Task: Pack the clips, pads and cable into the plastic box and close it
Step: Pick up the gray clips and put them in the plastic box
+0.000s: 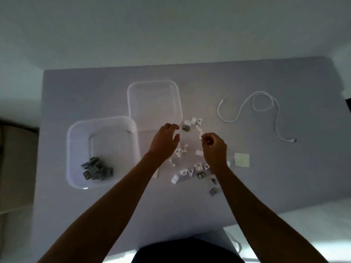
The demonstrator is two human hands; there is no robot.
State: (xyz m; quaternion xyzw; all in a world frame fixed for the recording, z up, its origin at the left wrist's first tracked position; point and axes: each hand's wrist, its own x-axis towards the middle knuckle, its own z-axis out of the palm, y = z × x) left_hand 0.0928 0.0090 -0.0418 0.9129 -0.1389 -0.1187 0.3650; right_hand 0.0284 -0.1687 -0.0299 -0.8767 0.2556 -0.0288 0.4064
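Both bare arms stretch out over the grey table (pixel 284 82), w/ the scattered white clips (pixel 197 124) right under the hands. Left hand (pixel 164 142) hovers above the pile, fingers loosely spread & relaxed, gripping nothing, fingertips near a small dark clip (pixel 186 128). Right hand (pixel 214 149) has fingers curled in, thumb & forefinger pinched together near a white clip; can't tell if a clip is actually caught in the pinch, too blurry. More white clips lie between the forearms and toward the near side, mixed w/ a few dark ones (pixel 213 190) beside the right forearm. Plastic box (pixel 76 133) sits open to the left, clear-walled, w/ a heap of dark clips (pixel 96 168) in its near corner. Its lid (pixel 153 103) lies flat behind it, just off the box's far right corner, close to the left hand. Pale square pads (pixel 241 160) rest on the table just right of the right wrist. White cable (pixel 252 109) snakes loose at far right, well apart from the box, plug end (pixel 293 140) toward the near side. The forearms cover part of the clip pile, so some pieces are hidden. A brown surface (pixel 17 164) shows left of the table. No labels or writing readable anywhere.
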